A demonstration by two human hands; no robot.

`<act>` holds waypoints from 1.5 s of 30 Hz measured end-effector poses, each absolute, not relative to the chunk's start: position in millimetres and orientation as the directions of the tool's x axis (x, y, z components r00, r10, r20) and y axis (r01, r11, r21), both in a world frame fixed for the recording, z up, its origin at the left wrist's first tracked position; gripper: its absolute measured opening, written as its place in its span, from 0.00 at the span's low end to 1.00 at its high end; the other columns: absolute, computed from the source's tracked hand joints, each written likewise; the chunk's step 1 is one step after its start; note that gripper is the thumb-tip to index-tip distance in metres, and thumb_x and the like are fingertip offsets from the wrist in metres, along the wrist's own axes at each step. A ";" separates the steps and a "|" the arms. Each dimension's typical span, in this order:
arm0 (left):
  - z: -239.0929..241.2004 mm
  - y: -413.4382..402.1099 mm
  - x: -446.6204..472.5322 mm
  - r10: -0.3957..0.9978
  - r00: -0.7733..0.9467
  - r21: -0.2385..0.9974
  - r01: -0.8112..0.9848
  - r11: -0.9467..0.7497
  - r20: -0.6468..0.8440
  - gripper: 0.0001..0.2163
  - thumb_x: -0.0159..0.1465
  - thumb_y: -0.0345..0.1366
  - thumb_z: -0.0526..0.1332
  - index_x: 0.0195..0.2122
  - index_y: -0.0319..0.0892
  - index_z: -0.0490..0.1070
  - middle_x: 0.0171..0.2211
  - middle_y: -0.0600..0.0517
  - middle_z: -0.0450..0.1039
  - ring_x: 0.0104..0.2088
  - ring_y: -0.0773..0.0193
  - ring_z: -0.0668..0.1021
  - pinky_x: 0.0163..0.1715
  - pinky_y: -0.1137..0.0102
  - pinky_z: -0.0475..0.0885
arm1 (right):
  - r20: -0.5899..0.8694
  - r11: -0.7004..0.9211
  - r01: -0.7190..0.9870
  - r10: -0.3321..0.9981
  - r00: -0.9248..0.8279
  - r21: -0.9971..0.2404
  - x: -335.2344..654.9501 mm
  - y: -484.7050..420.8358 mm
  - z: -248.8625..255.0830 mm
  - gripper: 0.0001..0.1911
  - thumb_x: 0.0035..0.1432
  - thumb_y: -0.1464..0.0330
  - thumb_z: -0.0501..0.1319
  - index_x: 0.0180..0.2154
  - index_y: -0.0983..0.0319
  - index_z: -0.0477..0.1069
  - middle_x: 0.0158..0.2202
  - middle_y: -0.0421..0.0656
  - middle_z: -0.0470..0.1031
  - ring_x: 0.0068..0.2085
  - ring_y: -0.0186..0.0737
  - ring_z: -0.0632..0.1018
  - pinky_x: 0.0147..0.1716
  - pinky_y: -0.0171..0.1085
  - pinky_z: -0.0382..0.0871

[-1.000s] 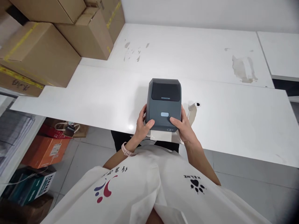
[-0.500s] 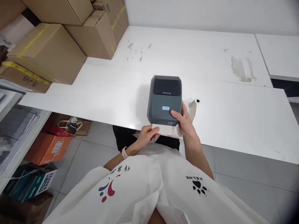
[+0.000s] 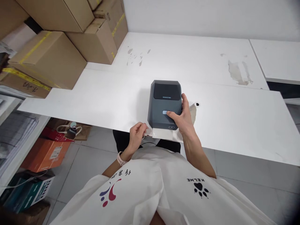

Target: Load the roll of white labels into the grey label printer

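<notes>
Label printer (image 3: 161,105), dark grey, rests on the white worktop (image 3: 229,131) close to the front edge, just left of the right grip (image 3: 184,120) and beyond the left grip (image 3: 136,134), towards its right. The right grip is clasped about the printer's right side, fingers along the wall and thumb laid over the upper face, its tip touching the pale button (image 3: 164,112). The left grip is loosely curled, thumb near the fingers; I cannot tell whether its tips meet or pinch anything. A paper strip (image 3: 162,133) juts from the printer's near edge, just right of the left grip and seemingly apart from it. Beside the right grip, on its outer side, lies a paper roll (image 3: 196,104) with a loose tail; cardboard boxes (image 3: 49,59) are stacked well beyond the left grip, off to its left.

The step in hand looks like working the button while bracing the body. The next move seems to call for a firm thumb press, fingers steadying the side, and the left grip leaving the strip's outlet free.
</notes>
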State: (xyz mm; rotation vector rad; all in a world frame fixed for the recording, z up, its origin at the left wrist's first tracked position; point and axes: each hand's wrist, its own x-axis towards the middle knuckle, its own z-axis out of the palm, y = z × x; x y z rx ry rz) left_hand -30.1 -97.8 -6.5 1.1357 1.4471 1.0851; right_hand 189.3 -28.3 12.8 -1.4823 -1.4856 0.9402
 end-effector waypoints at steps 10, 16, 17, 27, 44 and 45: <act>-4.9 -83.4 -12.5 0.998 0.067 0.986 0.165 -0.022 0.011 0.30 0.74 0.55 0.48 0.75 0.56 0.50 0.78 0.56 0.44 0.78 0.55 0.44 0.77 0.56 0.47 | -0.044 -0.055 0.149 0.996 0.074 -0.987 192.5 -55.4 8.7 0.47 0.64 0.44 0.59 0.76 0.47 0.42 0.79 0.38 0.44 0.78 0.49 0.49 0.75 0.53 0.50; 6.4 -84.1 -16.0 0.999 0.047 0.991 0.133 -0.006 0.000 0.28 0.75 0.54 0.43 0.73 0.55 0.56 0.78 0.57 0.44 0.78 0.53 0.47 0.75 0.55 0.54 | 0.002 -0.004 0.075 0.997 0.075 -0.997 201.5 -54.3 -1.1 0.44 0.66 0.39 0.49 0.75 0.52 0.47 0.77 0.42 0.50 0.77 0.48 0.54 0.75 0.51 0.51; 9.5 -81.9 -16.4 0.998 0.053 0.992 0.124 -0.027 0.021 0.28 0.75 0.54 0.42 0.73 0.54 0.56 0.78 0.57 0.44 0.78 0.54 0.47 0.75 0.56 0.54 | 0.017 0.012 0.071 0.997 0.077 -0.997 202.9 -51.5 -1.0 0.44 0.67 0.39 0.47 0.74 0.52 0.48 0.77 0.42 0.51 0.77 0.48 0.54 0.75 0.52 0.51; 24.0 4.3 -10.9 0.984 0.015 0.966 0.191 -0.176 0.177 0.26 0.70 0.43 0.58 0.69 0.52 0.61 0.71 0.48 0.64 0.71 0.51 0.65 0.68 0.55 0.64 | 0.457 0.399 0.370 0.886 0.081 -0.839 204.4 53.5 42.0 0.43 0.67 0.37 0.33 0.75 0.45 0.30 0.78 0.36 0.39 0.79 0.49 0.44 0.76 0.55 0.47; 19.1 29.7 2.7 0.994 -0.090 0.742 0.662 0.102 -0.057 0.20 0.59 0.29 0.58 0.51 0.42 0.79 0.31 0.50 0.76 0.33 0.57 0.76 0.34 0.66 0.66 | 0.060 0.490 0.816 0.866 -0.497 -0.308 180.6 51.7 81.8 0.32 0.63 0.60 0.62 0.66 0.60 0.64 0.62 0.53 0.75 0.61 0.63 0.75 0.58 0.57 0.69; 19.2 29.5 3.1 0.995 -0.092 0.737 0.669 0.098 -0.049 0.18 0.58 0.28 0.58 0.48 0.42 0.80 0.30 0.50 0.76 0.32 0.58 0.75 0.34 0.66 0.66 | -0.057 0.489 0.833 0.853 -0.519 -0.260 176.5 56.9 76.8 0.35 0.61 0.60 0.64 0.67 0.61 0.63 0.62 0.55 0.75 0.60 0.65 0.75 0.57 0.58 0.69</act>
